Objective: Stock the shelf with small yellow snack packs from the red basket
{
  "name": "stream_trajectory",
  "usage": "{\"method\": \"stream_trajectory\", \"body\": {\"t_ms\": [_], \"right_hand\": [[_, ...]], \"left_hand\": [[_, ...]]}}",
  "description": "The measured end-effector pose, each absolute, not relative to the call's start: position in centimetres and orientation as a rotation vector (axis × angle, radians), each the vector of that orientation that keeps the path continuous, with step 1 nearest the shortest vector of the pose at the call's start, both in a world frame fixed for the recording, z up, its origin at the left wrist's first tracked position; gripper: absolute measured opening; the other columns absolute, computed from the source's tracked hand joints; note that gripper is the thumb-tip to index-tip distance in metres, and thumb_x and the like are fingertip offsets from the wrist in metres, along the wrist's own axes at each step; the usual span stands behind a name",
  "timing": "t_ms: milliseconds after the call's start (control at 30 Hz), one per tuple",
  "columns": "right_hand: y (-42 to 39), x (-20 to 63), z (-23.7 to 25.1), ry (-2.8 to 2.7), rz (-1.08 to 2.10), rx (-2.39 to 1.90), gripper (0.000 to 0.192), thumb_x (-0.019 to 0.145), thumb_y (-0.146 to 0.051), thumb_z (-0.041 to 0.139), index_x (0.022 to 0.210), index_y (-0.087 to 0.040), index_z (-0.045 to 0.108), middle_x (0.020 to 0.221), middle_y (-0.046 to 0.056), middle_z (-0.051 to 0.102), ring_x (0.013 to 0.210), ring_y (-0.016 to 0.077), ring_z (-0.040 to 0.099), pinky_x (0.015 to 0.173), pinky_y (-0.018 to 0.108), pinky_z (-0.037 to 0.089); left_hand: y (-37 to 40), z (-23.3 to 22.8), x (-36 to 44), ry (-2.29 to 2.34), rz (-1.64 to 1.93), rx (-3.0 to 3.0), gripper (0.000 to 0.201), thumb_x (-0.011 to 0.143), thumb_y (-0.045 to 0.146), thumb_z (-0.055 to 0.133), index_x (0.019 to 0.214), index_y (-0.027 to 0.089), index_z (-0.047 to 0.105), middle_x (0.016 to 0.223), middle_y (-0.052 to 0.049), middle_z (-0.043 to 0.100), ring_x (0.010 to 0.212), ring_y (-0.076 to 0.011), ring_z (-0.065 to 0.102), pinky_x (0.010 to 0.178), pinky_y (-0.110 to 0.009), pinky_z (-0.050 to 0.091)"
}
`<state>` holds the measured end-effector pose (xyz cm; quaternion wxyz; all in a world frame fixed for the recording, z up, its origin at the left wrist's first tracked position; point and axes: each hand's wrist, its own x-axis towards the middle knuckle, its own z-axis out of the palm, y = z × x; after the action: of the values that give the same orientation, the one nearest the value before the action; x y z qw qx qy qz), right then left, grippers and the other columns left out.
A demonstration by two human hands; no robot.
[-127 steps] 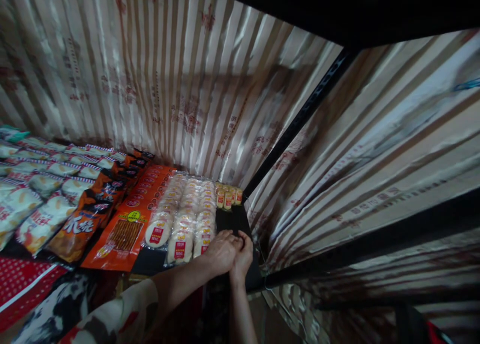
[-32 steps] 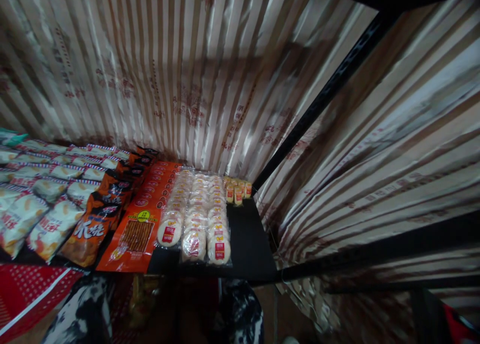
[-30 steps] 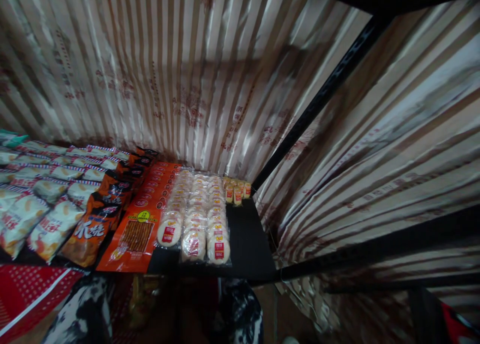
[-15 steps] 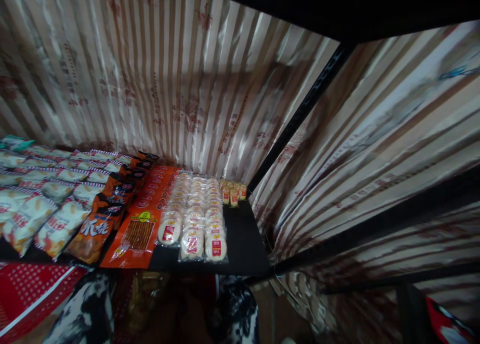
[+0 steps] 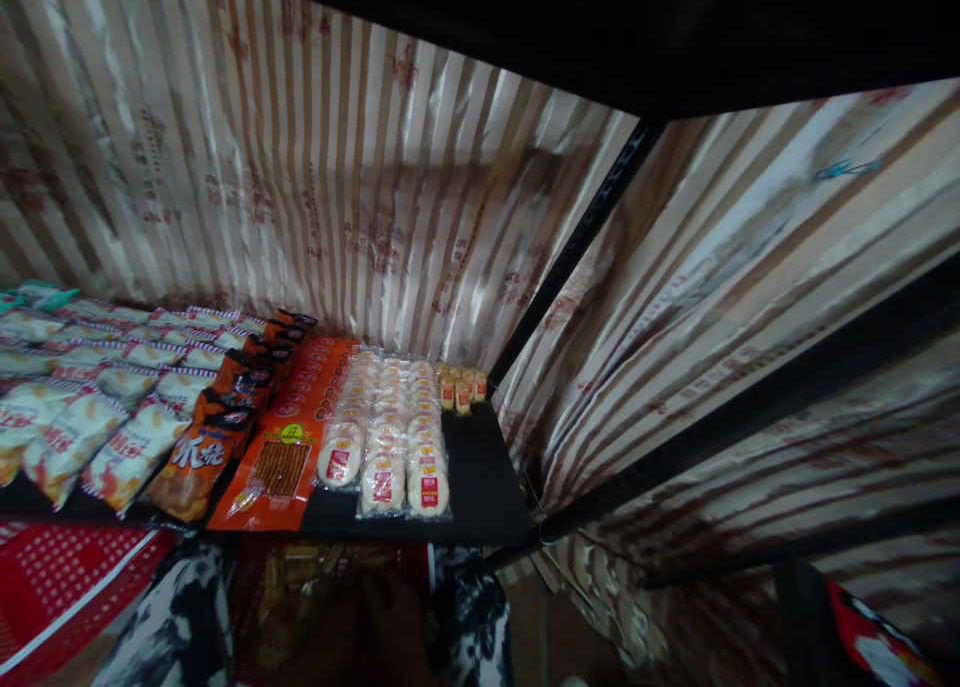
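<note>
Below the shelf's front edge, in deep shadow, my left hand point(image 5: 326, 622) and my right hand point(image 5: 391, 607) reach down over a red basket between my knees. Small yellowish wrapped packs point(image 5: 281, 607) lie in there, beside and in front of my left hand. Darkness hides the fingers of both hands, so what they touch or hold cannot be made out. On the black shelf point(image 5: 480, 487) above are round white rice crackers point(image 5: 382, 482) in clear wrappers, in three rows. Several small yellowish packs point(image 5: 463, 395) with red labels stand behind them in the right corner.
An orange bag of stick snacks point(image 5: 281, 467), orange-black snack bags point(image 5: 199, 457) and white snack bags point(image 5: 135, 452) fill the shelf leftward. A dark upright post point(image 5: 570, 257) and striped sheeting point(image 5: 390, 207) bound the corner. A red perforated basket point(image 5: 67, 577) stands lower left.
My view has shifted a little, so the post and upper shelf appear further left and lower. Both hands show slightly more in the shadow. The snacks on the shelf stay as they were.
</note>
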<state>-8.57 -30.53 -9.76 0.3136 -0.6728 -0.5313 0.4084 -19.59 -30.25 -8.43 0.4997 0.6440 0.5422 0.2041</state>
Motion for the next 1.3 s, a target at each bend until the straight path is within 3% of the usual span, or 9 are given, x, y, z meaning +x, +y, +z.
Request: {"method": "stream_trajectory", "body": {"t_ms": [267, 500, 633, 900, 1100, 1300], "right_hand": [[-30.1, -7.4, -8.5, -1.34, 1.087, -1.776, 0.031, 0.08, -0.036, 0.041, 0.089, -0.018, 0.065, 0.092, 0.008, 0.069, 0.089, 0.0216, 0.064, 0.078, 0.029, 0.045], [-30.3, -7.1, -6.8, -1.342, 1.022, -1.779, 0.036, 0.08, -0.045, 0.038, 0.076, -0.018, 0.061, 0.081, 0.008, 0.068, 0.079, 0.0217, 0.062, 0.073, 0.03, 0.044], [-30.2, -6.8, -5.1, -1.334, 0.999, -1.73, 0.035, 0.08, -0.047, 0.041, 0.077, -0.019, 0.063, 0.08, 0.006, 0.069, 0.079, 0.0216, 0.062, 0.074, 0.029, 0.044], [-29.9, -5.8, -3.0, -1.294, 0.984, -1.637, 0.037, 0.08, -0.05, 0.046, 0.079, -0.018, 0.066, 0.079, 0.004, 0.068, 0.08, 0.0205, 0.061, 0.074, 0.027, 0.044], [-29.4, -4.7, -2.1, -1.209, 1.075, -1.577, 0.044, 0.075, -0.059, 0.052, 0.069, -0.017, 0.062, 0.063, 0.0, 0.059, 0.064, 0.0151, 0.054, 0.059, 0.023, 0.041], [-29.2, -4.2, -0.8, -1.065, 1.189, -1.503, 0.052, 0.07, -0.066, 0.056, 0.071, -0.014, 0.062, 0.06, 0.0, 0.058, 0.058, 0.0132, 0.051, 0.053, 0.021, 0.04]], "left_hand": [[-30.9, -9.0, -20.6, 1.389, 0.425, 1.564, 0.043, 0.071, 0.037, 0.061, 0.114, 0.032, 0.062, 0.12, -0.004, 0.062, 0.118, -0.0303, 0.051, 0.101, -0.037, 0.038], [-31.3, -7.1, -20.7, 1.367, 0.444, 1.594, 0.05, 0.078, 0.038, 0.043, 0.122, 0.021, 0.057, 0.128, -0.007, 0.056, 0.119, -0.0244, 0.051, 0.104, -0.034, 0.035], [-31.5, -5.3, -20.4, 1.318, 0.507, 1.568, 0.05, 0.079, 0.041, 0.041, 0.122, 0.02, 0.055, 0.125, -0.007, 0.059, 0.114, -0.0225, 0.054, 0.1, -0.031, 0.039], [-31.7, -3.9, -19.3, 1.297, 0.59, 1.554, 0.041, 0.081, 0.048, 0.04, 0.104, 0.02, 0.06, 0.105, -0.009, 0.067, 0.094, -0.0227, 0.061, 0.085, -0.029, 0.045], [-31.6, -3.9, -18.4, 1.234, 0.686, 1.541, 0.042, 0.084, 0.05, 0.036, 0.095, 0.017, 0.059, 0.097, -0.01, 0.067, 0.087, -0.0217, 0.06, 0.079, -0.03, 0.046], [-31.6, -2.9, -17.7, 1.155, 0.77, 1.54, 0.043, 0.084, 0.052, 0.035, 0.092, 0.017, 0.059, 0.094, -0.009, 0.067, 0.084, -0.0197, 0.059, 0.077, -0.028, 0.045]]}}
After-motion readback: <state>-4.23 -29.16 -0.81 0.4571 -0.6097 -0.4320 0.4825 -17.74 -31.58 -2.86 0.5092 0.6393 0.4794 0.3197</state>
